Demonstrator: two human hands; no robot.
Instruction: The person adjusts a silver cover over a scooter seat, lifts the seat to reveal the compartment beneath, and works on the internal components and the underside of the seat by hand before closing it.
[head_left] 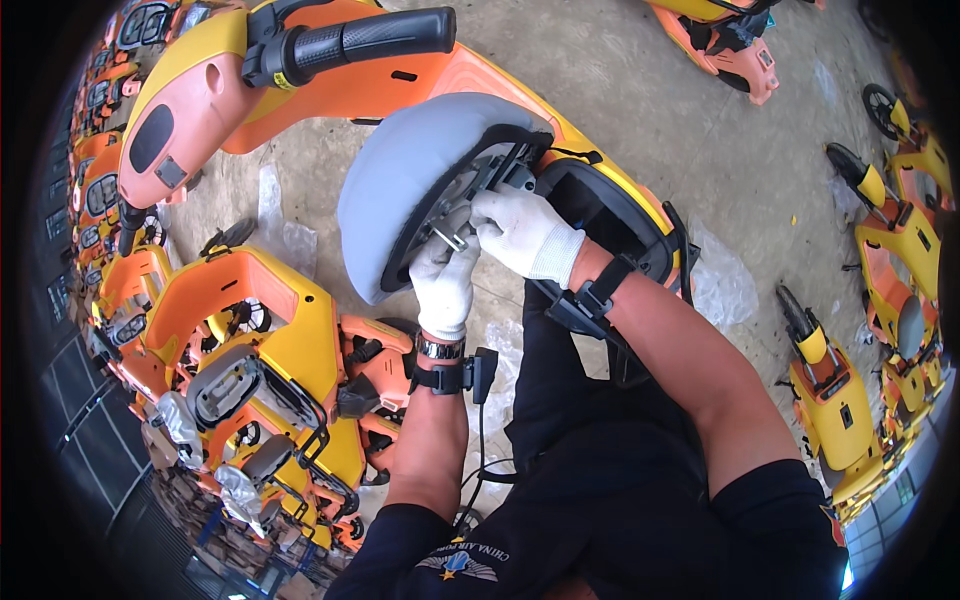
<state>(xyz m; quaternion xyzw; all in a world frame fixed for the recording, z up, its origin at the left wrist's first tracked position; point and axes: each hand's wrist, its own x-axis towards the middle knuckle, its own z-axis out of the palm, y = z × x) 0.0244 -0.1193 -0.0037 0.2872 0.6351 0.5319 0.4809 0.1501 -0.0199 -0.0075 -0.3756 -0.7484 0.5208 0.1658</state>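
Note:
A grey scooter seat (pixel 425 150) stands tipped up on a yellow and orange scooter (pixel 470 85), its underside with a metal bracket (pixel 487 178) turned toward me. My left hand (pixel 443 280), in a white glove, is closed at the seat's lower edge, next to a small shiny metal piece like a pin (pixel 447 240). Beside it my gloved right hand (pixel 527 232) has its fingers curled in against the bracket. What the right fingertips hold is hidden. Right of the seat is the open black storage box (pixel 632 235) in the scooter's body.
The black handlebar grip (pixel 385 37) juts out above the seat. More scooters (pixel 250 330) crowd the left side, and others (pixel 840 420) stand in a row at right. Clear plastic wrapping (pixel 722 275) lies on the concrete floor (pixel 800 140). A cable (pixel 482 440) hangs from my left wrist.

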